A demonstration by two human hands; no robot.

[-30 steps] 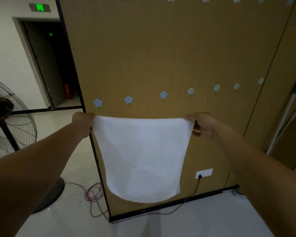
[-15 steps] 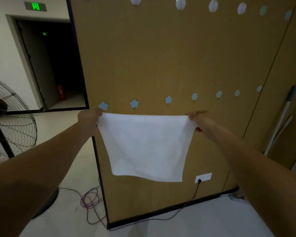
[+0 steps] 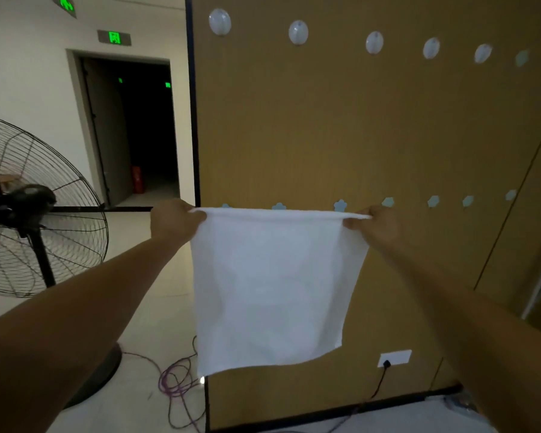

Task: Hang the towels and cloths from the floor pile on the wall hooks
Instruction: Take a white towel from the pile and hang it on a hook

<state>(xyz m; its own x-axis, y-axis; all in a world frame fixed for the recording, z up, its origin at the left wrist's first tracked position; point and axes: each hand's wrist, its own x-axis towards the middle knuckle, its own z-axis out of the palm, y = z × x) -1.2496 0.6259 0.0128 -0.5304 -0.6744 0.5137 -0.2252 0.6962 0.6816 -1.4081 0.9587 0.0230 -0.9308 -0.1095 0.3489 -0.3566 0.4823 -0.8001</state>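
Stretching between two raised arms, a white towel (image 3: 272, 285) hangs flat in front of the wooden wall panel (image 3: 325, 135), toward the panel's left edge. The left hand (image 3: 175, 218) has its fingers curled around the towel's upper left corner, and the right hand (image 3: 377, 225) pinches the upper right corner, thumb under the bunched hem. The top hem is pulled taut and sits level with the row of pale blue flower-shaped hooks (image 3: 340, 205), partly covering the two leftmost ones. Whether the cloth touches the panel or any hook cannot be told. The lower edge hangs free, well above the floor (image 3: 156, 307), sloping up a little toward the right.

Higher on the panel runs a second row of round translucent hooks (image 3: 298, 32), all bare. Near the panel's bottom edge a white wall socket (image 3: 394, 358) holds a black plug, its cord dropping to the skirting. Purple cable (image 3: 175, 379) lies in loose loops on the floor by the panel's lower left corner. To the left stands a black pedestal fan (image 3: 28, 207), and behind it a dark doorway (image 3: 144, 129) with a green exit sign (image 3: 114, 37) above and a red fire extinguisher (image 3: 137, 179) inside.
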